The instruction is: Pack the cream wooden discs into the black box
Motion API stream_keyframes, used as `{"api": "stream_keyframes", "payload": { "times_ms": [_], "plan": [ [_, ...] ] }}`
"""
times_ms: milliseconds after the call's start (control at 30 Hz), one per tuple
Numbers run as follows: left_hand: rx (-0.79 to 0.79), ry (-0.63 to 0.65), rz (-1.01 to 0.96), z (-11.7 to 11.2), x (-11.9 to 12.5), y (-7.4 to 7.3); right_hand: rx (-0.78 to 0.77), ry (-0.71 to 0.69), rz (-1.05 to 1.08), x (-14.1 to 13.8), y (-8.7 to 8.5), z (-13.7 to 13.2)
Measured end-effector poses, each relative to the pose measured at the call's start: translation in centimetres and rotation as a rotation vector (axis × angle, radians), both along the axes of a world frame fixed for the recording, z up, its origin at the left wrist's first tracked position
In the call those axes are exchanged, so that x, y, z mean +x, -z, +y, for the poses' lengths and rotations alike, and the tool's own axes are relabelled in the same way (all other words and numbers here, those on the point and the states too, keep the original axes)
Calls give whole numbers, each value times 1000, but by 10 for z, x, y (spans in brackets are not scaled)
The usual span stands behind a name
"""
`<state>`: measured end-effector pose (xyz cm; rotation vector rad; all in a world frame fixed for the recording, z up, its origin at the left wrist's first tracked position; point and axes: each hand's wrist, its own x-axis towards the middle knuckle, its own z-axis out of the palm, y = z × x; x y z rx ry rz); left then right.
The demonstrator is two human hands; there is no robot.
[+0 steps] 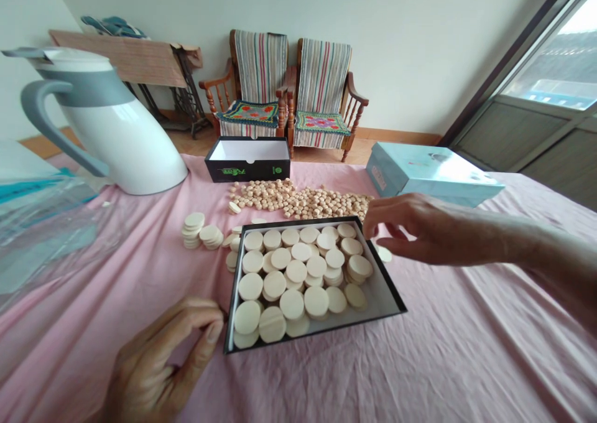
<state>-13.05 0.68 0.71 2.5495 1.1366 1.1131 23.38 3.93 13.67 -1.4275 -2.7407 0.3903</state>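
A shallow black box [394, 295] full of large pale wooden discs [298, 270] lies on the pink cloth before me. My left hand [161, 354] rests by the box's near-left corner, fingers curled, thumb and forefinger touching its edge. My right hand [410, 227] reaches to the box's far-right corner, fingers bent down over the rim beside a loose disc [385, 254]; whether it grips anything is hidden. Behind the box lies a heap of small wooden discs [298, 200]. Short stacks of large discs [201, 231] stand left of the box.
A white and grey jug [112, 124] stands far left, clear plastic [41, 224] beside it. An open black box [247, 160] and a light blue box [429, 171] sit at the table's far edge. Two wooden chairs [289, 93] stand by the wall.
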Motion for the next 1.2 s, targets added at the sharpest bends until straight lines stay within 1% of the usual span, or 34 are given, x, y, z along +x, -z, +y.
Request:
{"api": "stream_keyframes", "payload": {
  "times_ms": [67,100,200,267,367,467,667,733,800,867,933,967,1000,1067,1133,1200],
  "plan": [
    [9,4,0,1,1,-1,39,131,-14,20,9,2],
    [13,5,0,1,2,-1,21,171,-46,30,16,3],
    [25,5,6,2,3,-3,-25,239,-100,50,43,0],
    [39,8,8,3,4,-4,-56,230,-87,55,61,-3],
    [46,-2,10,4,5,-5,-56,152,-24,51,81,-8],
    [43,-7,12,5,5,-5,15,124,2,44,91,-11],
    [57,3,15,5,6,-6,69,146,93,42,101,-13],
    [61,2,15,4,6,-6,90,167,107,43,100,-15],
    [64,2,12,4,5,-6,122,216,141,42,92,-18],
    [69,4,8,4,5,-5,160,283,209,35,76,-23],
    [68,3,8,4,6,-5,146,308,264,23,55,-30],
    [65,3,8,4,6,-5,107,275,257,15,44,-35],
    [60,1,5,4,6,-5,65,208,237,6,34,-39],
    [47,3,0,3,6,-5,23,83,206,-12,20,-46],
    [39,7,-6,3,5,-6,-8,14,162,-26,16,-49],
    [33,13,-7,2,5,-6,-16,-1,111,-34,17,-48]
  ]
}}
